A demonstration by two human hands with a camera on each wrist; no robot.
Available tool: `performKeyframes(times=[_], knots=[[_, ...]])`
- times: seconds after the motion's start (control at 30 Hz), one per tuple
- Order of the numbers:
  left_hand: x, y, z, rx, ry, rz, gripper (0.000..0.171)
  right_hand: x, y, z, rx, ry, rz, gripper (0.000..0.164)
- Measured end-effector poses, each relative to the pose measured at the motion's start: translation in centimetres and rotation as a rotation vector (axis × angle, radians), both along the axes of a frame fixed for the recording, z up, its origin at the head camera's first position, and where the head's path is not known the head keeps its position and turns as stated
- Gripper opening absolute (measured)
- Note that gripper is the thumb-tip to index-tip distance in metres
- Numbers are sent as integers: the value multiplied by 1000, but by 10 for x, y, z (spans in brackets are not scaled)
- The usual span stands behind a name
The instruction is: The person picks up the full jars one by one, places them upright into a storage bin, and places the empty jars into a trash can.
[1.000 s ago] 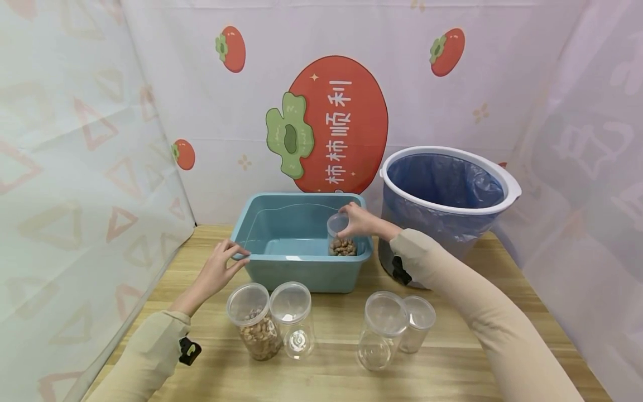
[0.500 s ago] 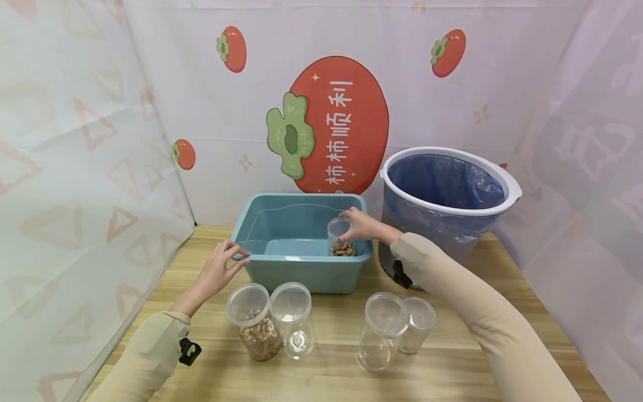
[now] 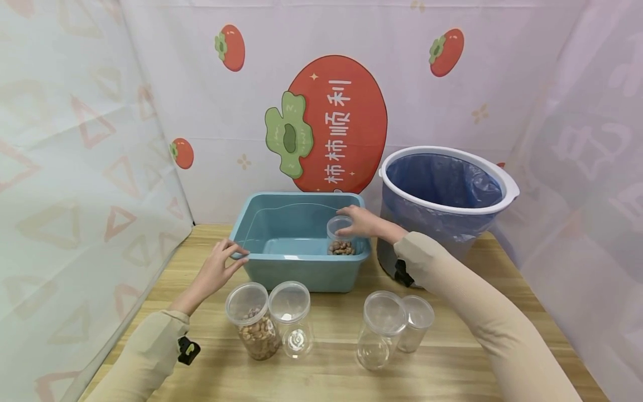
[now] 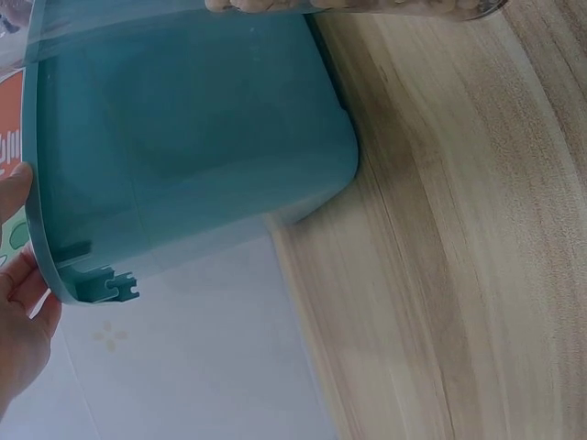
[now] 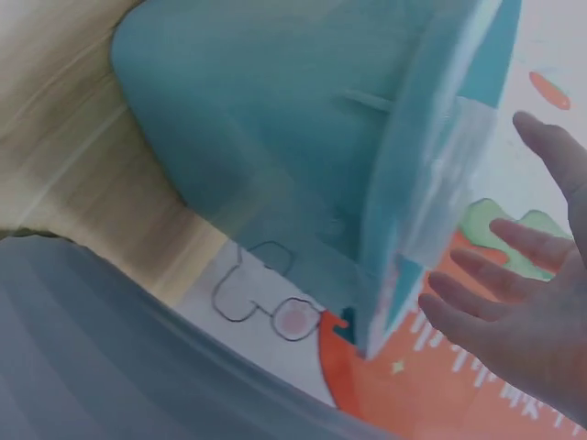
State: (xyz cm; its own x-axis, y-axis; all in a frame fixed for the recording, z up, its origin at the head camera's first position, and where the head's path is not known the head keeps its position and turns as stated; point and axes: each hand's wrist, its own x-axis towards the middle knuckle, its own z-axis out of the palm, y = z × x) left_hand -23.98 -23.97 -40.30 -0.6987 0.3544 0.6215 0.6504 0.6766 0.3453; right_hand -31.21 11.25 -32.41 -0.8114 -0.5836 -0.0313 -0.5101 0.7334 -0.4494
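My left hand (image 3: pixel 216 269) pinches the front-left corner of the rim of a blue plastic tub (image 3: pixel 301 274). In the left wrist view the thumb and fingers lie on either side of that rim (image 4: pixel 37 220). A clear lidded jar (image 3: pixel 339 226) with some brown nuts at its bottom stands inside the tub's right end. My right hand (image 3: pixel 365 222) is over this jar's right side; in the right wrist view its fingers (image 5: pixel 486 275) are spread and apart from the jar, which shows blurred behind the tub's rim.
In front of the tub stand a lidded jar of nuts (image 3: pixel 260 338) and a clear jar (image 3: pixel 297 338) on the left, with two clear jars, one larger (image 3: pixel 374 349) and one smaller (image 3: pixel 414 335), on the right. A bag-lined bin (image 3: pixel 442 209) stands right of the tub.
The fingers of my right hand have loosened from the nut jar in the tub, and more of its lid shows. My left hand keeps its place on the rim.
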Motion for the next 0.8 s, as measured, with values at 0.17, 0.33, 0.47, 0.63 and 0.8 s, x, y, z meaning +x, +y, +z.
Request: performKeyframes(times=[0.17,0.33,0.47,0.63,0.8], knots=[[0,0,0,7,-6,-2,14,9,-3,11,-50,43,25,44],[-2,-1,-1,13,-10,-6,14,19,-9,18,-110,50,73,38],[-3,-1,-1,16,-14,-16,14,26,-16,22,-140,27,100,39],[-3,-2,0,7,-17,-36,14,37,-26,26,-146,5,125,41],[-5,-4,2,-19,-32,-57,15,49,-36,30,-150,-10,164,41]])
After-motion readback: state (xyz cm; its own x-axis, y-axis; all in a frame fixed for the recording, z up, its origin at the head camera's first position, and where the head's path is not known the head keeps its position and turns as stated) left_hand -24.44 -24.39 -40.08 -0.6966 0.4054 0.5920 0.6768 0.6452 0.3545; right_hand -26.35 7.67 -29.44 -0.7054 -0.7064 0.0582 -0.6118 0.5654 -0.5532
